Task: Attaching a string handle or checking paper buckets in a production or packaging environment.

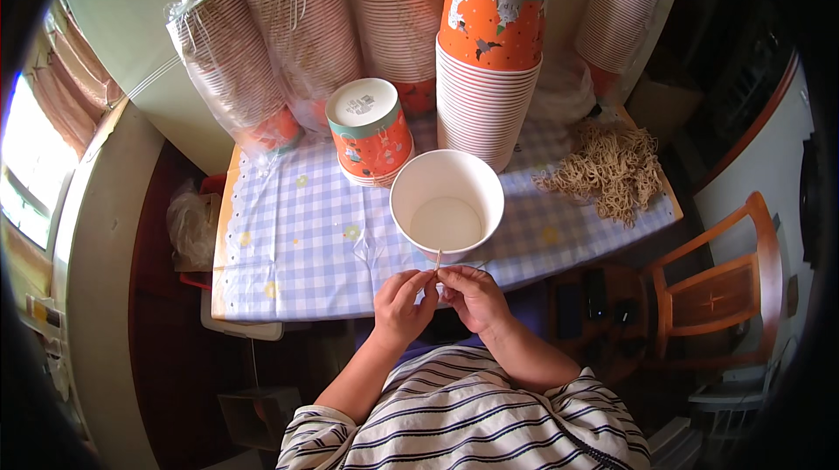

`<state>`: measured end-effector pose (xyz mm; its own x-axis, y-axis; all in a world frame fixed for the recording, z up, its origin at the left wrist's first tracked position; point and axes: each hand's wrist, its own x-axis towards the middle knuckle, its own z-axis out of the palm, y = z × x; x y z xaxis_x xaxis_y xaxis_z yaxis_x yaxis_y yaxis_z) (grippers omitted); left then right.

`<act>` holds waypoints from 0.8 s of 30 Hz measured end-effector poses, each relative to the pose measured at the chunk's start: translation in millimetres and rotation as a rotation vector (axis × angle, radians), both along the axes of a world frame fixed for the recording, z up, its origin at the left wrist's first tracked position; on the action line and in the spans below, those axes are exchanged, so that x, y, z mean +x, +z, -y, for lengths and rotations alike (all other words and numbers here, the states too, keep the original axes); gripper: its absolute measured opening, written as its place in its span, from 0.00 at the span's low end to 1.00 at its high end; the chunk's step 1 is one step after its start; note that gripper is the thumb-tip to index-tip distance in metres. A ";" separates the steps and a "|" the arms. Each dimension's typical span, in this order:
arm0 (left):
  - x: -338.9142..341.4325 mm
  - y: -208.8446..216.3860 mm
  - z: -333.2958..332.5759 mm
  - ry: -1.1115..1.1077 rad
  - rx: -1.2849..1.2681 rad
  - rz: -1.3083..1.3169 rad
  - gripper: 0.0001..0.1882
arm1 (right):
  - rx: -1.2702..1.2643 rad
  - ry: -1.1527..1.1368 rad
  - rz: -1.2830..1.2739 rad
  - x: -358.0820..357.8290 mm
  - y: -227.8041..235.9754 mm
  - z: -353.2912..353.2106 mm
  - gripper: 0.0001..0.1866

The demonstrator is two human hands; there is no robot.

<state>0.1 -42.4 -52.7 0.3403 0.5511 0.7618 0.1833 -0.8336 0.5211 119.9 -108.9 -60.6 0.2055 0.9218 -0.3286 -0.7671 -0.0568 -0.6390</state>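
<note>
A white paper bucket (447, 208) stands at the table's near edge, its open mouth tipped toward me and its inside showing. Right at its front rim my left hand (402, 306) and my right hand (474, 297) meet, fingertips pinched together. Between them a short tan cord (439, 258) rises against the rim; both hands seem closed on it, though its lower end is hidden by the fingers. Behind the bucket, to the left, an orange and green paper bucket (371, 142) rests upside down. A tangled heap of tan cords (612, 173) lies at the right.
A tall stack of upturned buckets (488, 103) rises behind the white one. Several plastic-wrapped bucket stacks (301, 24) line the back. A blue checked cloth (297, 251) covers the table. At the right stands a wooden chair (712, 295).
</note>
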 end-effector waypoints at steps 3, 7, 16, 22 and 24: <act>0.0 2.5 4.5 -0.016 -0.194 0.042 0.08 | -0.021 -0.002 0.032 -0.1 2.4 -0.6 0.07; -2.7 5.2 8.9 -0.011 -0.437 0.042 0.07 | 0.023 0.011 0.008 4.6 9.6 -6.8 0.07; -8.0 -4.5 5.2 -0.215 -0.936 0.255 0.02 | 0.079 -0.038 0.146 6.9 -7.1 -9.6 0.07; -6.6 -3.1 2.8 -0.234 -1.016 0.315 0.02 | 0.092 -0.101 0.362 8.1 -3.7 -7.0 0.07; -6.3 -3.8 2.0 -0.268 -1.060 0.355 0.02 | 0.108 -0.088 0.380 9.4 -2.3 -6.8 0.07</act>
